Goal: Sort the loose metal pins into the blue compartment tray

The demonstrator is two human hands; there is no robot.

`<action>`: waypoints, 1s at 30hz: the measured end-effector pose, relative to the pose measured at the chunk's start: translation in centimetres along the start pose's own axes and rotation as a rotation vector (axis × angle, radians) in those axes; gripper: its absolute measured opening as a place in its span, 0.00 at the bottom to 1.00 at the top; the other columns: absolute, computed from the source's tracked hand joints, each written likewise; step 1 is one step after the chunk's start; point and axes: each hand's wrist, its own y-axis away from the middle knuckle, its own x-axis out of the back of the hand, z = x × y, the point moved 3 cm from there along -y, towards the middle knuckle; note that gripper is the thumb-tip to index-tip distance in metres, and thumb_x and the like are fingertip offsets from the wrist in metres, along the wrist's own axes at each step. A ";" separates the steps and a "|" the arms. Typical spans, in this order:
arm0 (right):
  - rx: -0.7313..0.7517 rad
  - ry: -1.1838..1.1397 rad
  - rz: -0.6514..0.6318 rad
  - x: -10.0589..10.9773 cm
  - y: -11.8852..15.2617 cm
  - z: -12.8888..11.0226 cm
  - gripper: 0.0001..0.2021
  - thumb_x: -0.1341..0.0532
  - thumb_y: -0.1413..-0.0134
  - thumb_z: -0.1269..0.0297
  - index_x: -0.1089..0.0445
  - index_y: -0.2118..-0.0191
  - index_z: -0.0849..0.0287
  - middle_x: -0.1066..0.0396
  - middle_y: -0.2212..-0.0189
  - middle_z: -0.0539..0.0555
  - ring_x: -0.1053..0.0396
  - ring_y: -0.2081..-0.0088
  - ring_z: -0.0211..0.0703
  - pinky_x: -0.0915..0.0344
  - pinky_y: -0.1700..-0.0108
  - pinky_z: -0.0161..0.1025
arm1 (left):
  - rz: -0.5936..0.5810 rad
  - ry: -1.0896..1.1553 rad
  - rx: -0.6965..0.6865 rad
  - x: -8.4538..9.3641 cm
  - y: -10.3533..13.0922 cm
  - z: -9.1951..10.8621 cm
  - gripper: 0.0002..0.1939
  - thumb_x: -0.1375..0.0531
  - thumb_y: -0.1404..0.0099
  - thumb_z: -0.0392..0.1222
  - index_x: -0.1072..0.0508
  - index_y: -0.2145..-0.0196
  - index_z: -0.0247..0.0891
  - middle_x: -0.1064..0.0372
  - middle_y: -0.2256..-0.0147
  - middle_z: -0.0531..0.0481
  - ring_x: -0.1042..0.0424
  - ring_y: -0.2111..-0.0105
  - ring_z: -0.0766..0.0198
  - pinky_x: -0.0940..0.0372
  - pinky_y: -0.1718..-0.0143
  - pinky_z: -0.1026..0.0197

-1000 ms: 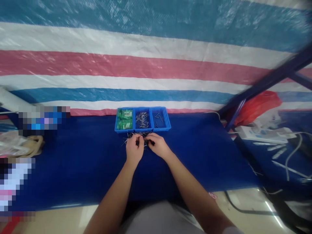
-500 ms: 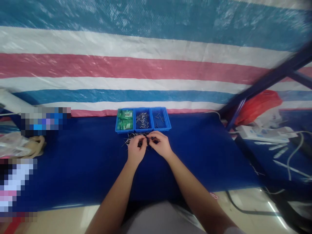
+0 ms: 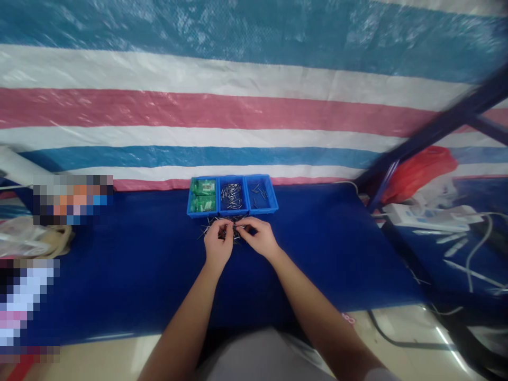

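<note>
A pile of thin, dark metal pieces, like screws or nails [image 3: 237, 236], lies on the blue table [image 3: 159, 264]. Over its left part is my left hand [image 3: 219, 239], its thumb and fingers pinched together. Just beside it, my right hand [image 3: 259, 236] is also closed in a pinch, fingertips pointing at the left hand's. Whatever sits between the fingertips is too small to make out. Right behind the pile stand three joined blue bins: the left bin [image 3: 191, 214] holds green packets [image 3: 204, 203], the middle bin [image 3: 233, 212] many metal pieces, the right bin [image 3: 270, 203] a few.
A striped plastic sheet [image 3: 238, 111] hangs behind the table. To the right are a dark metal frame [image 3: 436, 129], a red bag [image 3: 424, 172], a white box [image 3: 420, 217] and cables [image 3: 474, 256]. Plastic bags [image 3: 24, 238] lie at the left edge.
Both hands have shifted slightly left over the pile, and the left hand has turned a little. More of the metal pieces shows between them. The bins stay put.
</note>
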 end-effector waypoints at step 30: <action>-0.188 -0.175 0.046 0.0 0.3 1.3 0.11 0.40 0.38 0.57 0.24 0.57 0.57 0.24 0.74 0.51 0.26 0.73 0.38 0.26 0.66 0.35 | -0.003 0.095 -0.075 -0.3 0.4 0.2 0.09 0.38 0.36 0.43 0.25 0.58 0.40 0.23 0.61 0.48 0.22 0.63 0.65 0.29 0.64 0.63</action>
